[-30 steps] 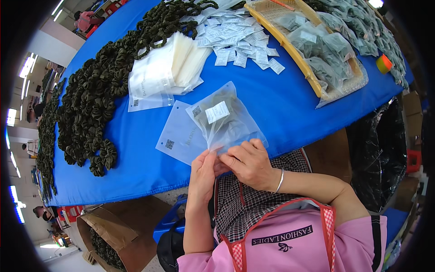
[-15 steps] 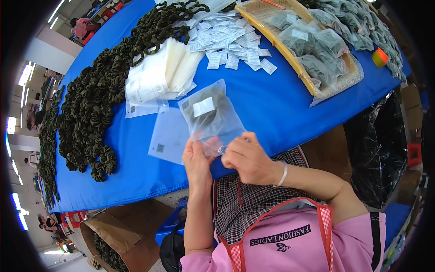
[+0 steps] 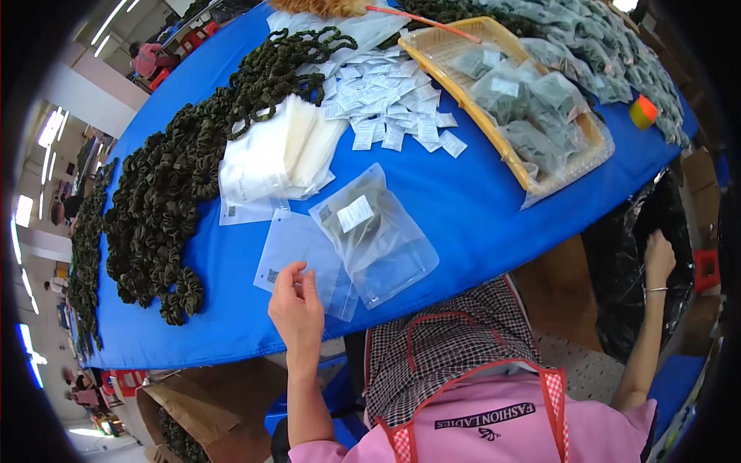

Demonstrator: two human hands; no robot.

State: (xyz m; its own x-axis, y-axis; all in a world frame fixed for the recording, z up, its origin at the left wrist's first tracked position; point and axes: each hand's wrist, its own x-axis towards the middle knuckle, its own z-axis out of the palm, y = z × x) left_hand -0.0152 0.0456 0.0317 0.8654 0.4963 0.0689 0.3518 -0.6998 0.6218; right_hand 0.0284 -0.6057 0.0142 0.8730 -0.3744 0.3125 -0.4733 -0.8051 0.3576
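**Empty clear bag at the left fingertips, filled bag just beyond it**

The empty clear bag [image 3: 297,258] lies flat on the blue counter [image 3: 478,193], near its front edge, and everything here is best placed from it. The left hand [image 3: 297,312] comes up from below that edge, thumb and forefinger pinching loosely at the bag's near lower border. The fingers [image 3: 287,276] touch the film but I cannot tell whether they have truly gripped it or only rest on it. From those fingers the bag stretches up and away over the counter, its long axis tilted a little to the right.

Overlapping the bag's right side is the filled bag [image 3: 378,235], with a white label near its top and something dark inside. Its long axis slants the same way, and its lower end reaches toward the counter's edge. Just above the empty bag sits a stack of empty bags [image 3: 278,158]. To its left a long heap of dark green scrunchies [image 3: 166,201] runs up the counter. Further up lie loose white labels [image 3: 386,100], and to the upper right a yellow basket [image 3: 455,77] of packed bags.

The right hand [image 3: 658,258] is well apart, off to the right below the counter, fingers spread loosely against a black sack [image 3: 617,293], gripping nothing I can make out. The left hand is plainly the nearer one.
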